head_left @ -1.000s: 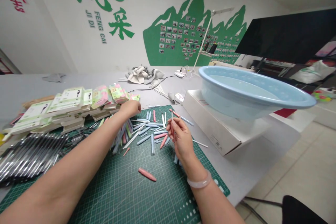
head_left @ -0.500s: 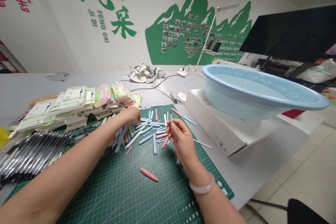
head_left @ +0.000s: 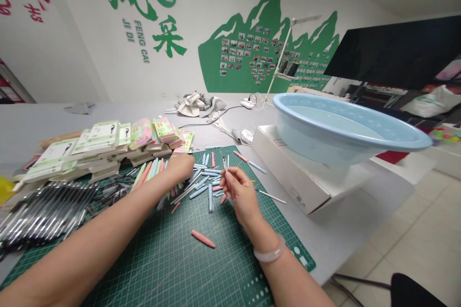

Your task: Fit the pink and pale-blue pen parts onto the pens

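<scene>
My right hand [head_left: 240, 193] pinches a slim pen refill [head_left: 225, 165], its dark tip pointing up, between thumb and fingers. My left hand [head_left: 183, 167] is curled closed over the far side of the pen pile; its fingertips and whatever they hold are hidden. Between and beyond the hands, loose blue pen barrels [head_left: 199, 192] and white sticks lie scattered. Pink, green and blue pen pieces [head_left: 148, 172] fan out behind my left wrist. A single pink pen barrel [head_left: 203, 239] lies apart, nearer to me, on the green cutting mat [head_left: 162, 259].
Rows of clear, dark-ended pens [head_left: 54, 206] lie at the left, below stacked cards and boxes [head_left: 97, 139]. At the right, a blue basin [head_left: 313, 144] rests on a white box [head_left: 288, 177]. Crumpled cloths [head_left: 196, 104] and a cable lie farther back.
My right hand has shifted slightly left with the refill. My left hand has stayed over the pile, its fist turned a little. The whole view has shifted slightly.
</scene>
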Motion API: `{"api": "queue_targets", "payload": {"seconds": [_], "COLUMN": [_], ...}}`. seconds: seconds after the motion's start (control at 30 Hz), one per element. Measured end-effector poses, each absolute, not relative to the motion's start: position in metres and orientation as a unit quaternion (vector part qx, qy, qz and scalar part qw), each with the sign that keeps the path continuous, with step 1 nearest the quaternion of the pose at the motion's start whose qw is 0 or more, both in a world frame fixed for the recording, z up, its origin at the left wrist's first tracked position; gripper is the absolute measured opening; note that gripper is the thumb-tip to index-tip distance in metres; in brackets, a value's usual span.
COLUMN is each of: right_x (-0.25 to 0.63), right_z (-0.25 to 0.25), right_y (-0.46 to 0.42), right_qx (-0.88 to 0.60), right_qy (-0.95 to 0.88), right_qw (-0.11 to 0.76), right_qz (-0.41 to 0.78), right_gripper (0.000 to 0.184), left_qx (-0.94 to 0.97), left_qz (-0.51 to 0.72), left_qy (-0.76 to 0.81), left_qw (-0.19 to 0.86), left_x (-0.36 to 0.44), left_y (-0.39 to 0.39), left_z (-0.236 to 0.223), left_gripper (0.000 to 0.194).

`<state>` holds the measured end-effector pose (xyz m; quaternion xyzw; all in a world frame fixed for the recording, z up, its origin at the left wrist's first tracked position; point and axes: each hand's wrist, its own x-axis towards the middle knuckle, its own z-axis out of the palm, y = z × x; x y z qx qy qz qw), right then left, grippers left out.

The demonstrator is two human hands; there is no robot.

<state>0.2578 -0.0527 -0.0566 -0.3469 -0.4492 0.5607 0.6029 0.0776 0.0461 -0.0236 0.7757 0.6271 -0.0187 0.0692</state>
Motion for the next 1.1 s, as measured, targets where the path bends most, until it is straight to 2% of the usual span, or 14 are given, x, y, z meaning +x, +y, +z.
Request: {"api": "queue_targets", "payload": {"seconds": [0.1, 0.27, 0.4, 0.67, 1.1], "right_x": [0.255, 0.252, 0.252, 0.253, 0.252], "right_z": [-0.058, -0.058, -0.057, -0.058, -0.057], "right_y": [-0.053, -0.055, -0.056, -0.054, -0.056], "right_qx": [-0.348, -0.350, -0.350, -0.352, -0.346], "right_qy": [-0.456, -0.462, -0.461, -0.461, -0.454], "right_qw": [0.600, 0.597, 0.597, 0.594, 0.606], "right_qz": [0.558, 0.554, 0.556, 0.557, 0.554], "right_gripper": [0.021, 0.020, 0.021, 0.023, 0.023], "left_qx": [0.781, 0.672, 0.575, 0.557, 0.639], "left_qz": [0.079, 0.415, 0.481, 0.478, 0.410], "left_qy": [0.612, 0.419, 0.376, 0.356, 0.372], "left_qw": [0.094, 0.448, 0.544, 0.578, 0.534], "left_x": [0.077, 0.091, 0.106, 0.112, 0.113], "left_y": [0.042, 0.019, 0.002, -0.004, -0.015], "left_z": [-0.006, 0.016, 0.020, 0.019, 0.018], "left_gripper": [0.026, 0.039, 0.032, 0.029, 0.039]}}
